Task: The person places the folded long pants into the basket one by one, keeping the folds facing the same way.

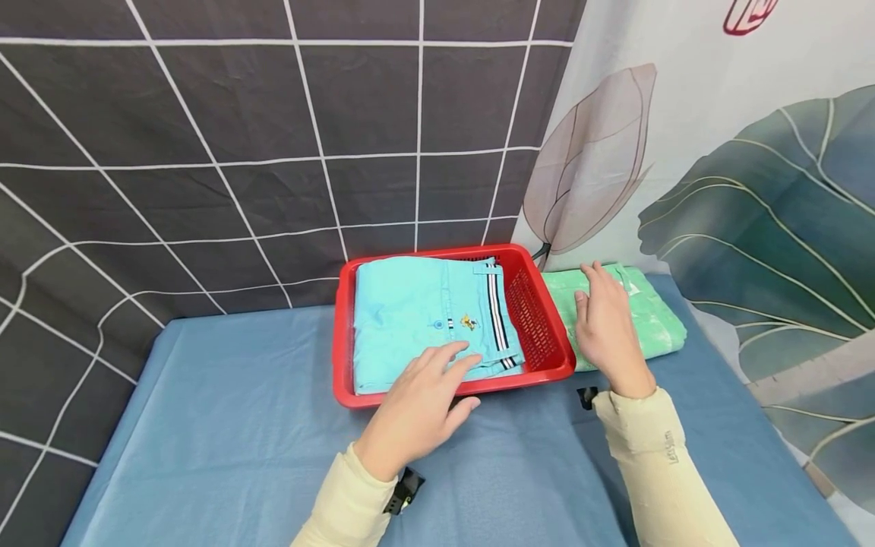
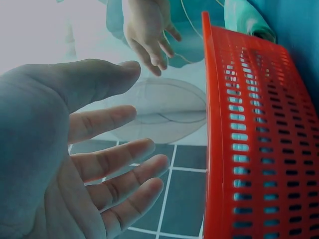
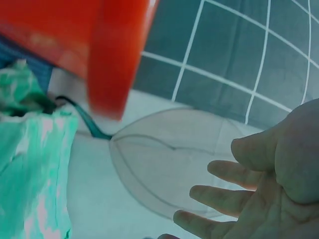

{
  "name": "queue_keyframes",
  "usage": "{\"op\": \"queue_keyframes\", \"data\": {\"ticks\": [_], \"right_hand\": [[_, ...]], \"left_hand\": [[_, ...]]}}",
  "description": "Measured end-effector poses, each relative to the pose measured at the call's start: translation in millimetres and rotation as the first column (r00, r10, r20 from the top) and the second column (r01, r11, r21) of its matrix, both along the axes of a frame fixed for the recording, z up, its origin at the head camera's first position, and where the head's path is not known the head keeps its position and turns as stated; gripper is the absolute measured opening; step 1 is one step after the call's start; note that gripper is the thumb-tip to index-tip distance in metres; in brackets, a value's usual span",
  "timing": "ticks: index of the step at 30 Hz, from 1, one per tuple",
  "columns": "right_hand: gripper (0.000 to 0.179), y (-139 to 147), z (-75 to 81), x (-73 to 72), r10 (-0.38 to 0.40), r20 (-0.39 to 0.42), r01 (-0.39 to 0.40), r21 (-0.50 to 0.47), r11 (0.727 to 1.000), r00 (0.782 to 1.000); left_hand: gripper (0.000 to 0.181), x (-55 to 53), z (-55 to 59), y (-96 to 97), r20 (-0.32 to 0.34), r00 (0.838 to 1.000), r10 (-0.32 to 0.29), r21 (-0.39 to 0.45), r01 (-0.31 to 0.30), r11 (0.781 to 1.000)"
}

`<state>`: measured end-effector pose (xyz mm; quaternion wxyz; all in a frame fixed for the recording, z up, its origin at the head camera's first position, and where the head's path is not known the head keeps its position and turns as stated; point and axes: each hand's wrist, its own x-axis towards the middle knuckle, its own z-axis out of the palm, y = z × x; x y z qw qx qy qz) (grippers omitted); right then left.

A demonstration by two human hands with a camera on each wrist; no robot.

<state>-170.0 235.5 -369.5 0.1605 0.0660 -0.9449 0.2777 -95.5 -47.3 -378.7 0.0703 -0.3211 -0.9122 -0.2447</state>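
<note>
A folded light blue garment with a button, a small emblem and black-and-white striped trim lies in a red plastic basket. My left hand hovers over the basket's front rim, fingers spread and holding nothing. In the left wrist view the perforated basket wall is to the right of the left hand's fingers. To the right of the basket lies a folded green and white cloth. My right hand is above this cloth with fingers extended; the right wrist view shows its palm holding nothing.
Blue fabric covers the table surface under everything. Behind it hangs a dark cloth with white grid lines; a white leaf-printed curtain borders the right side. Black straps are worn on the wrists.
</note>
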Motion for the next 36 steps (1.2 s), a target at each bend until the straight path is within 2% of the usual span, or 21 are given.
{"op": "queue_keyframes", "data": {"ticks": [3,11,25,29,36], "right_hand": [[0.044,7.8,-1.4,-1.8,-0.008,0.013,0.007,0.021,1.0,1.0],[0.05,22.2,-5.7,-9.5,-0.047,0.128,0.035,0.091,0.995,0.991],[0.054,42.1,-13.2,-25.0,-0.005,0.203,-0.04,0.216,0.976,0.979],[0.054,49.9,-15.7,-31.1,-0.018,0.273,-0.052,0.249,0.967,0.962],[0.057,61.2,-21.7,-41.4,-0.05,0.378,-0.064,0.284,0.957,0.924]], "left_hand": [[0.049,0.9,-1.0,5.5,-0.004,1.0,-0.017,-0.001,0.017,1.0],[0.049,6.4,-3.4,20.1,-0.02,0.998,-0.06,0.019,0.061,0.998],[0.049,14.9,-12.9,46.4,-0.12,0.985,-0.126,-0.003,0.127,0.992],[0.05,18.7,-15.9,55.0,-0.099,0.985,-0.141,-0.028,0.139,0.99],[0.049,21.7,-23.0,70.2,-0.054,0.978,-0.199,-0.081,0.195,0.977]]}}
